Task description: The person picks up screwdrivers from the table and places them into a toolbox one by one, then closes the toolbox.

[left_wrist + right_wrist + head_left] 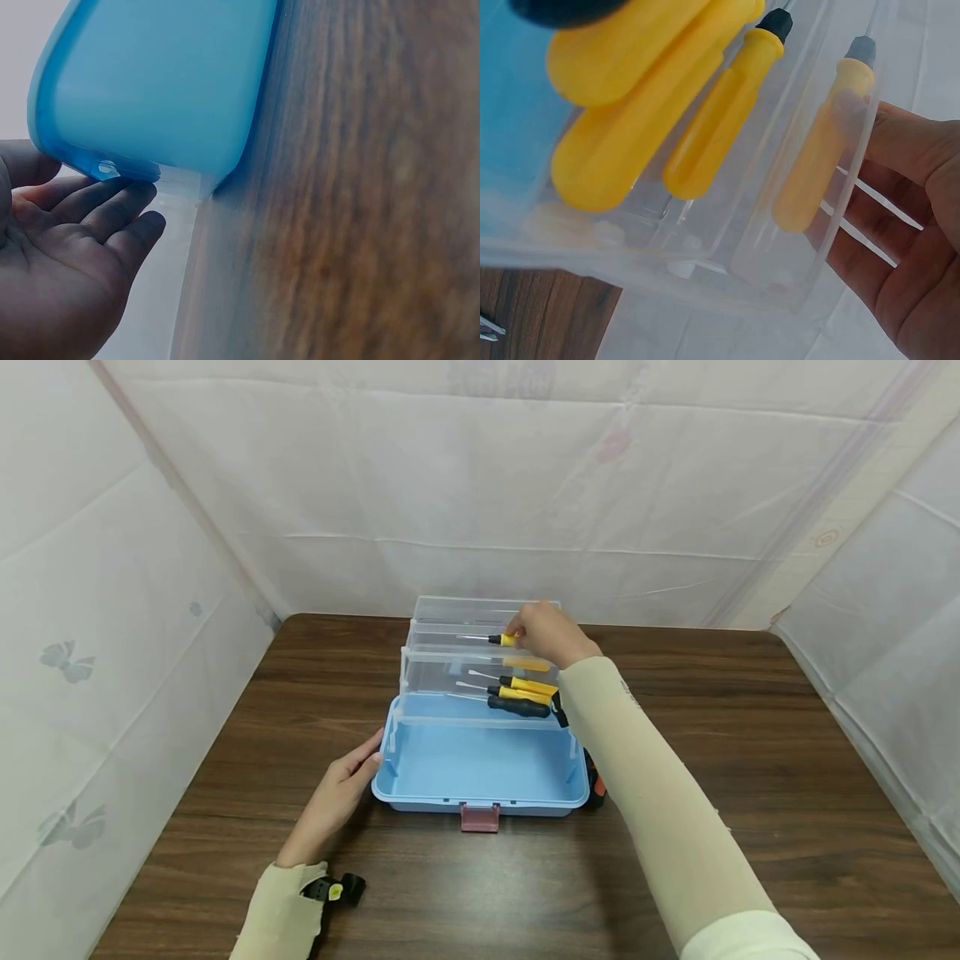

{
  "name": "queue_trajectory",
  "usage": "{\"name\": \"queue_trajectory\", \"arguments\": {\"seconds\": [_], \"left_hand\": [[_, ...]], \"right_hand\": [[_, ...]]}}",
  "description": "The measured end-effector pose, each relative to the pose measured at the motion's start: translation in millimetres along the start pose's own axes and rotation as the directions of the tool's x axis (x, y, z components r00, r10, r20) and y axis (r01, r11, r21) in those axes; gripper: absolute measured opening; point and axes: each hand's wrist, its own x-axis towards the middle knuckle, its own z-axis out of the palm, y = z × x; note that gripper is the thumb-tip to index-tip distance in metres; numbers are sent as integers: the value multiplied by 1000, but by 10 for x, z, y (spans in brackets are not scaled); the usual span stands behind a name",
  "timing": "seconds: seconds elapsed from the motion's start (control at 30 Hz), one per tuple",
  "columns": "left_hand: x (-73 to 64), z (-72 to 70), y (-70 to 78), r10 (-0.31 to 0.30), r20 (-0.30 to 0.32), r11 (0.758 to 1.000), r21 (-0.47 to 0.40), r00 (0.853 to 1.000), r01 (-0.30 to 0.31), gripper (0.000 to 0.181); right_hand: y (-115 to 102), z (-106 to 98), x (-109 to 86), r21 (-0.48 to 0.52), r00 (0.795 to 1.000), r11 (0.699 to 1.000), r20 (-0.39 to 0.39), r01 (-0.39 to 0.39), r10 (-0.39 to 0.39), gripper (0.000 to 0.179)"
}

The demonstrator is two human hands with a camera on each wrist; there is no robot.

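A light blue toolbox (480, 798) stands with its clear lid (472, 607) raised and its clear trays (435, 672) fanned out behind. My left hand (335, 795) holds the box's left rim, thumb on top and fingers against the side below it. Over the upper tray, my right hand (549, 633) pinches the handle of a yellow screwdriver (507, 640) whose shaft points left. The right wrist view shows that screwdriver (817, 157) through the clear tray wall. Below lie more yellow screwdrivers (534, 686) and a black-handled screwdriver (519, 707).
A black and orange object (597, 785) lies against the box's right side, partly behind the right sleeve. A reddish latch (480, 817) hangs at the box's front. The dark wooden table (750, 735) meets white sheeting (465, 485) at the back and sides.
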Motion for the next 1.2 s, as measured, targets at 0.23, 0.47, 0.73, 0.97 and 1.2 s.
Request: {"name": "queue_trajectory", "arguments": {"seconds": [0.23,0.47,0.73,0.97,1.2], "left_hand": [[3,1,16,30,-11,1000,-2,999,-30,53],[5,4,14,30,-17,1000,-1,999,-30,52],[-1,-8,38,21,-14,1000,-1,1000,-21,52],[3,-12,29,15,-15,1000,2,1000,-15,52],[7,-5,14,-9,-8,1000,-5,1000,9,54]], "right_hand": [[5,18,2,1,1000,1000,-2,-9,9,22],[-6,25,-2,9,999,999,7,-37,37,23],[-17,14,-18,19,999,999,13,-39,39,24],[-25,-6,-45,40,999,998,15,-48,48,24],[-9,-54,-108,56,999,997,-3,-52,52,26]]}}
